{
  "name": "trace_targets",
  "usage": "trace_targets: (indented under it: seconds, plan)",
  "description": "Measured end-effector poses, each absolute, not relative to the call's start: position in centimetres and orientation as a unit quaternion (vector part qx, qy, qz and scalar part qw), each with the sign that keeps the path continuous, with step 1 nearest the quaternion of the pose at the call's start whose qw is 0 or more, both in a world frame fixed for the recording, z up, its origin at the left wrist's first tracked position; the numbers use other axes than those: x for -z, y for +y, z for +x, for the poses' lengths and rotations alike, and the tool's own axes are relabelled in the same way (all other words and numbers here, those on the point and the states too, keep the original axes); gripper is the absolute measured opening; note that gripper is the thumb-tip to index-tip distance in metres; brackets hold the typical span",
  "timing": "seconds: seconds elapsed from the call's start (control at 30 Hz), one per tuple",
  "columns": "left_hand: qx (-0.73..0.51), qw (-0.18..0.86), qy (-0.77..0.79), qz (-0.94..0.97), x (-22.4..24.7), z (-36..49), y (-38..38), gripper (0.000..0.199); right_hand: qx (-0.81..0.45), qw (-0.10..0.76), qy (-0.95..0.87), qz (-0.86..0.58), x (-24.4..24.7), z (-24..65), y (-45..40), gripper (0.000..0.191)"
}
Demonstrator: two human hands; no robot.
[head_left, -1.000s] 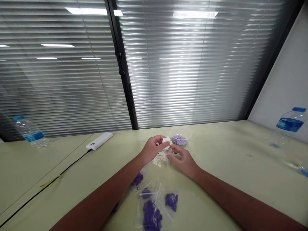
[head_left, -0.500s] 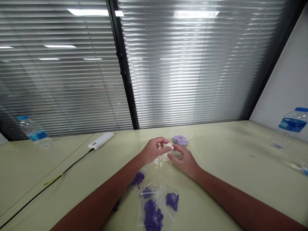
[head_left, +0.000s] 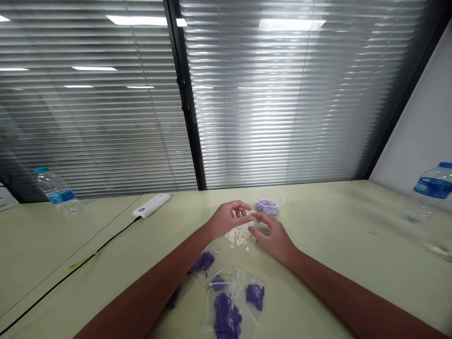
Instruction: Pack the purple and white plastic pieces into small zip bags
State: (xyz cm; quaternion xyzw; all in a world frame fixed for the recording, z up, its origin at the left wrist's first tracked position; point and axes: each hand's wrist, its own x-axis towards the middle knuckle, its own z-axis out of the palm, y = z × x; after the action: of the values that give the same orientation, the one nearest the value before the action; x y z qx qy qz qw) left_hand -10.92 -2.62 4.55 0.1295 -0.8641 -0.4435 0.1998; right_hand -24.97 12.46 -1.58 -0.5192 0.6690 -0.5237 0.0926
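**Two findings: grip unconfirmed, labels illegible**

Left hand (head_left: 228, 219) and right hand (head_left: 271, 239) are half-closed, fingertips close together; any held item is too small to make out. White pieces (head_left: 238, 238) lie on the table (head_left: 318, 226) directly below, near purple-filled zip bags (head_left: 226, 315). Blue bottle labels (head_left: 433, 187) are unreadable.

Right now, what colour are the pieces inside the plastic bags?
The bagged pieces are deep purple, clearest in the head view.

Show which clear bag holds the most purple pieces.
The lowest bag: its purple clump is larger than those in the bag to its right and the bag up-left of it.
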Motion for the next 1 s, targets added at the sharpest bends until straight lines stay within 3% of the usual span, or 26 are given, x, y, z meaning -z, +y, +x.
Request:
trace_targets:
  seconds: [0.17,0.33,0.53,0.67,0.73,0.9,1.0]
  plan:
    - [0.490,0.214,-0.836,0.124,-4.7,-11.3,-2.6,0.048,0.523,0.100,0.669,-0.519,1.4,-24.9,12.6,0.034]
    - [0.359,0.205,-0.900,0.135,-6.0,-10.2,-3.8,0.046,0.536,0.058,0.675,-0.504,2.0,-25.2,12.4,0.034]
    - [0.182,0.008,-0.967,0.177,-6.5,-8.5,-4.1,0.090,0.568,0.025,0.680,-0.462,2.0,-25.6,12.0,0.036]
    - [0.104,-0.006,-0.978,0.182,-5.0,-9.3,-3.3,0.105,0.567,0.042,0.685,-0.455,1.7,-25.5,12.1,0.037]
    - [0.086,0.011,-0.980,0.181,-4.2,-9.8,-3.0,0.096,0.562,0.046,0.686,-0.460,1.6,-25.4,12.1,0.036]
    - [0.109,0.056,-0.982,0.147,-3.1,-10.7,-2.8,0.043,0.553,0.054,0.689,-0.465,1.9,-25.5,11.9,0.034]
    - [0.125,0.073,-0.981,0.132,-2.8,-10.9,-2.9,0.030,0.553,0.059,0.692,-0.460,2.2,-25.6,11.7,0.036]
